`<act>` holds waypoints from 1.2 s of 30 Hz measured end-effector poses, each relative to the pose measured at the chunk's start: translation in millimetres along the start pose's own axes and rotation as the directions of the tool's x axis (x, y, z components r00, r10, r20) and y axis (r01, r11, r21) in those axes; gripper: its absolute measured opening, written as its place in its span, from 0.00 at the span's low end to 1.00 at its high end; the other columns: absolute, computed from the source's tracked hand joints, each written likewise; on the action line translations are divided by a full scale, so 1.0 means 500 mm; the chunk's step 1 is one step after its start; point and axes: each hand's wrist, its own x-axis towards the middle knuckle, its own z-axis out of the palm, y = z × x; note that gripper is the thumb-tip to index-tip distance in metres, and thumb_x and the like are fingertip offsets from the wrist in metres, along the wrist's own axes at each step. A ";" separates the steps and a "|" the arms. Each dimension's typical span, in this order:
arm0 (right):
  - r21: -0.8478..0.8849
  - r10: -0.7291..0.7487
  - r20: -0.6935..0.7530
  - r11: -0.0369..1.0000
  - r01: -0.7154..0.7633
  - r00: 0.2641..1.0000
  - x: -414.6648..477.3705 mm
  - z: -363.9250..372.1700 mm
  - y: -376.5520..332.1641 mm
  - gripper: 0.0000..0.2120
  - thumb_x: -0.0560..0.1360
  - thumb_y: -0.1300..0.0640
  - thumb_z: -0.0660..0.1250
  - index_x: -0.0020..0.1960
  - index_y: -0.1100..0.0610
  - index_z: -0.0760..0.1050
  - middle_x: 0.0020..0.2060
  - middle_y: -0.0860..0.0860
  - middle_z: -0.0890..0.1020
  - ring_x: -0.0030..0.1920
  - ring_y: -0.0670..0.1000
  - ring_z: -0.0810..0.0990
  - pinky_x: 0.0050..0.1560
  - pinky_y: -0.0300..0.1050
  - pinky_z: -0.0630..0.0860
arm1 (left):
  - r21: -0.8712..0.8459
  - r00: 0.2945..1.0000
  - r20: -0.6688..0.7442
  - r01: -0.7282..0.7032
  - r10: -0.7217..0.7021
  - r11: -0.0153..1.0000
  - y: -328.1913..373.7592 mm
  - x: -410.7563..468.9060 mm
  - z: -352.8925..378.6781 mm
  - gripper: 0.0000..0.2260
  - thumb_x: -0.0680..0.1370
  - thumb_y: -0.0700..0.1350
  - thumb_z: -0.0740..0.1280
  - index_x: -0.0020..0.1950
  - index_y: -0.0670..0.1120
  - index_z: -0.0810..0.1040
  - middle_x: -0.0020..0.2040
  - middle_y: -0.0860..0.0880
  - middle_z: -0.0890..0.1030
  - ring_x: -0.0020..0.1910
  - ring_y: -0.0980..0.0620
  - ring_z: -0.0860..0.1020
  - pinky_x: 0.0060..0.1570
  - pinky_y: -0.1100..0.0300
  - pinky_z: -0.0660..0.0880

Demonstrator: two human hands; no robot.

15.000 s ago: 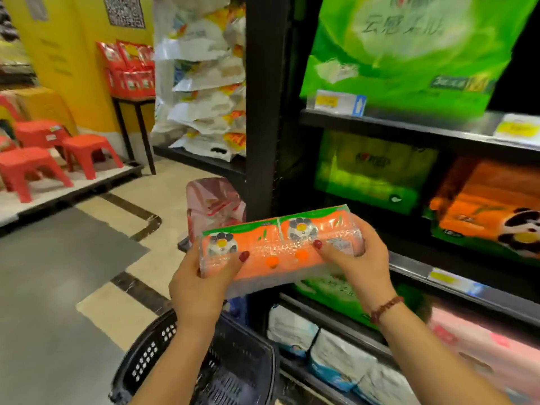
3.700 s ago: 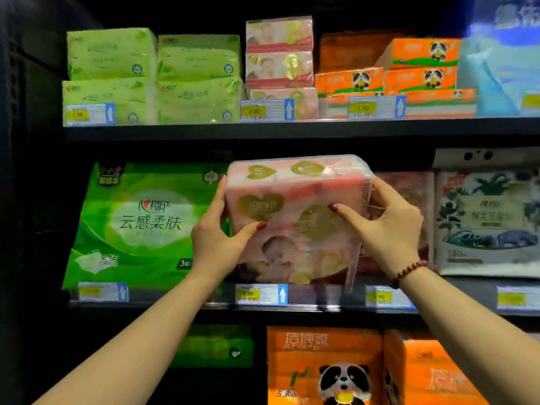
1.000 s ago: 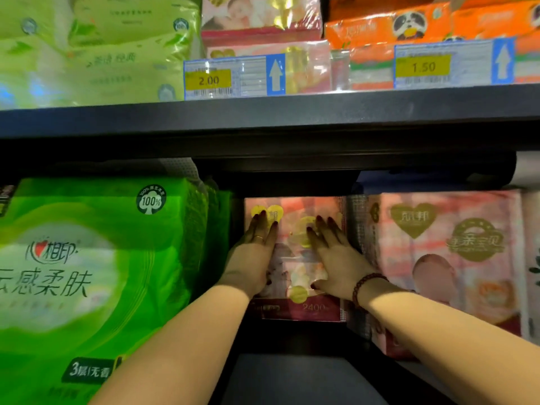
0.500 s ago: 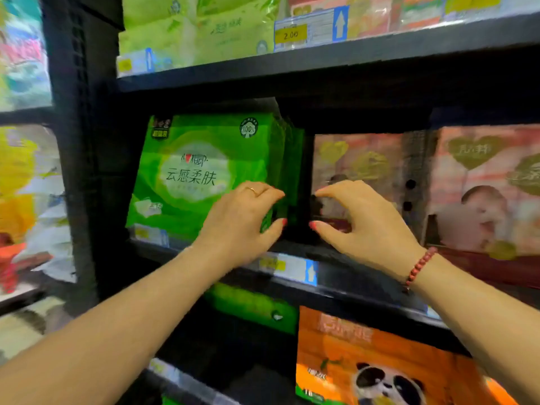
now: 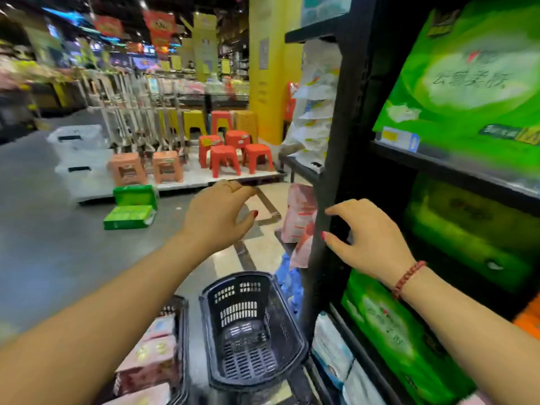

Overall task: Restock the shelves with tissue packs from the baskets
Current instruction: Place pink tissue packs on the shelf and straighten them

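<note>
Both hands are empty, the left hand [image 5: 217,217] and right hand [image 5: 369,238] with fingers loosely spread and curled, so I judge this the turn back toward the baskets for a fresh pack. The near black slotted plastic basket [image 5: 251,331] looks bare. The next reach belongs left, to the glossy pink film-wrapped packs [image 5: 152,358], blurred, seemingly in a second basket.
</note>
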 end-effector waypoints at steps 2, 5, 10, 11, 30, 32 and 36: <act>0.040 -0.037 0.035 0.999 0.036 0.999 0.021 0.055 -0.069 0.18 0.69 0.51 0.72 0.56 0.58 0.79 0.47 0.54 0.82 0.49 0.59 0.79 0.47 0.51 0.75 | 0.058 0.996 0.031 0.084 -0.086 0.995 -0.078 -0.072 -0.016 0.16 0.74 0.48 0.69 0.59 0.44 0.79 0.51 0.44 0.82 0.50 0.41 0.79 0.39 0.52 0.75; 0.120 -0.119 0.073 0.987 0.109 0.990 0.052 0.133 -0.174 0.18 0.70 0.48 0.69 0.55 0.58 0.79 0.46 0.54 0.82 0.48 0.59 0.79 0.47 0.50 0.75 | 0.155 0.982 0.102 0.144 -0.161 0.977 -0.191 -0.172 -0.037 0.14 0.71 0.49 0.70 0.53 0.44 0.81 0.45 0.44 0.82 0.43 0.41 0.80 0.33 0.52 0.76; 0.224 -0.179 0.159 0.964 0.142 0.971 0.109 0.251 -0.360 0.18 0.73 0.49 0.70 0.58 0.57 0.77 0.52 0.54 0.81 0.54 0.59 0.76 0.51 0.53 0.74 | 0.263 0.953 0.171 0.199 -0.249 0.944 -0.366 -0.324 -0.059 0.13 0.68 0.48 0.74 0.49 0.44 0.82 0.40 0.45 0.83 0.37 0.43 0.81 0.26 0.57 0.74; 0.232 -0.181 0.190 0.963 0.135 0.965 0.117 0.278 -0.395 0.19 0.73 0.48 0.69 0.60 0.57 0.76 0.53 0.54 0.80 0.55 0.58 0.76 0.51 0.53 0.74 | 0.264 0.944 0.192 0.212 -0.267 0.941 -0.400 -0.353 -0.059 0.14 0.67 0.47 0.75 0.50 0.43 0.82 0.40 0.44 0.83 0.37 0.42 0.81 0.27 0.56 0.74; 0.350 -0.207 0.744 0.930 -0.107 0.635 0.123 0.798 -0.616 0.21 0.76 0.47 0.64 0.67 0.54 0.70 0.61 0.53 0.76 0.63 0.54 0.71 0.60 0.48 0.71 | 0.241 0.556 0.564 0.597 -0.611 0.765 -0.698 -0.676 0.241 0.19 0.78 0.52 0.62 0.66 0.46 0.72 0.59 0.47 0.77 0.61 0.46 0.73 0.49 0.51 0.76; 0.345 -0.175 0.799 0.917 -0.200 0.576 0.112 0.871 -0.615 0.21 0.76 0.48 0.65 0.67 0.55 0.70 0.61 0.54 0.76 0.64 0.54 0.71 0.61 0.48 0.71 | 0.248 0.491 0.588 0.647 -0.643 0.721 -0.708 -0.701 0.306 0.19 0.77 0.51 0.63 0.66 0.46 0.73 0.59 0.47 0.77 0.60 0.45 0.73 0.48 0.52 0.75; 0.304 -0.079 0.875 0.857 -0.415 0.478 0.069 1.014 -0.621 0.21 0.75 0.51 0.68 0.65 0.57 0.72 0.60 0.55 0.76 0.62 0.55 0.74 0.59 0.44 0.69 | 0.240 0.334 0.637 0.771 -0.695 0.590 -0.702 -0.773 0.443 0.22 0.76 0.52 0.66 0.68 0.47 0.71 0.63 0.47 0.74 0.64 0.46 0.71 0.51 0.51 0.74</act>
